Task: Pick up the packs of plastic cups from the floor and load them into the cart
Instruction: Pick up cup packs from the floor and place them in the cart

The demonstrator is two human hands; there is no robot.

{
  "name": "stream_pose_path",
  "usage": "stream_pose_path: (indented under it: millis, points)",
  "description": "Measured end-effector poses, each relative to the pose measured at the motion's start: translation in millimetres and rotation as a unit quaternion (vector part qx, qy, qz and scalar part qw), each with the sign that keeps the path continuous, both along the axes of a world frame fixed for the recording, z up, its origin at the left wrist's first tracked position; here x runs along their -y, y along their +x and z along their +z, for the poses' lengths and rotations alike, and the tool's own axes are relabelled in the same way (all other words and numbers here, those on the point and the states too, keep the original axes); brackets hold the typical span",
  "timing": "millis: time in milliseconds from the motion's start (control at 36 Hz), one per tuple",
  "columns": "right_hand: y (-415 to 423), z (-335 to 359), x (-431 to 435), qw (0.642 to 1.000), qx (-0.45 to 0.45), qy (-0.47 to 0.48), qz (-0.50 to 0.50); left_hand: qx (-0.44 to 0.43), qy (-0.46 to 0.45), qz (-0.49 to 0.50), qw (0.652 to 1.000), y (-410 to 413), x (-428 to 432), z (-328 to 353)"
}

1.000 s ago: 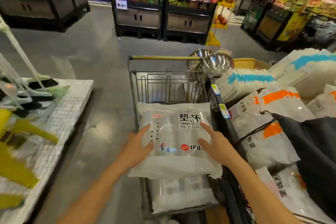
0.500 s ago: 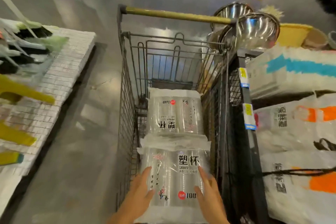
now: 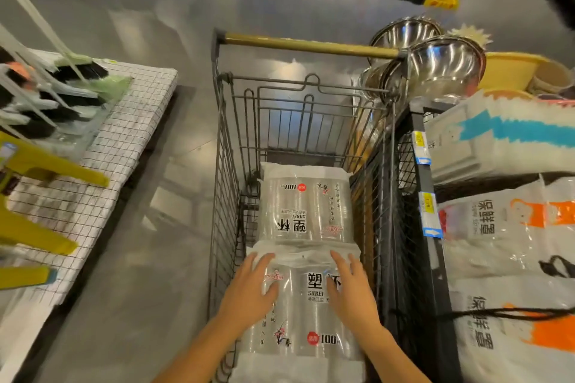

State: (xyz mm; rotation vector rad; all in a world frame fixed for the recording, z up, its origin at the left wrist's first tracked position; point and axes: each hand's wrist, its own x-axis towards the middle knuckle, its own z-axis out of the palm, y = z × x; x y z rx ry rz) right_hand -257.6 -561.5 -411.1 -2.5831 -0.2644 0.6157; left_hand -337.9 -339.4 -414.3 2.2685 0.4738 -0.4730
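Pack of cups (image 3: 298, 314) laid in the cart (image 3: 224, 165)
It lies touching a second pack (image 3: 306, 208) beyond; left hand (image 3: 249, 292) and right hand (image 3: 351, 292) rest flat on top, fingers spread, gripping nothing. Pressing hard might crush the cups or slide the slick film

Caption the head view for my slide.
Left hand and right hand rest flat on a clear pack of plastic cups in the grey wire cart, beside a second pack.
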Motion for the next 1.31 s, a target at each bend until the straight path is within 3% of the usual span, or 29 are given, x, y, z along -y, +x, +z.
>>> stream_pose_path:
  millis: [194,389,556,750,833,972,1167,1306]
  points:
    - [47.1,70.2,-61.6,0.992,0.063,-0.022,0.111,0.096,0.029,0.015,0.995,33.4,-41.0,82.0]
    - [45.8,162.7,-153.3,0.964,0.135,-0.033,0.226,0.164,0.067,0.087,0.980,-3.9,-111.0,164.6]
    - [-13.9,247.4,-254.9,0.928,0.183,-0.021,0.325,0.192,0.204,0.175,0.944,-103.2,-188.8,227.4]
    - [-147.1,302.6,-376.2,0.874,0.233,0.056,0.423,0.195,0.241,0.299,0.903,-282.9,-272.4,276.6]
    - [-216.6,315.0,-427.5,0.818,0.271,0.139,0.489,0.171,0.274,0.350,0.880,-368.6,-291.4,293.9]
    - [-343.3,333.3,-497.8,0.746,0.250,0.133,0.603,0.122,0.318,0.447,0.827,-511.3,-295.0,312.2]
    - [-522.4,336.5,-558.0,0.613,0.235,0.199,0.728,0.074,0.330,0.618,0.709,-682.5,-257.5,319.3]
    - [-638.6,339.6,-580.4,0.486,0.222,0.230,0.813,0.030,0.338,0.726,0.598,-769.9,-214.2,320.0]
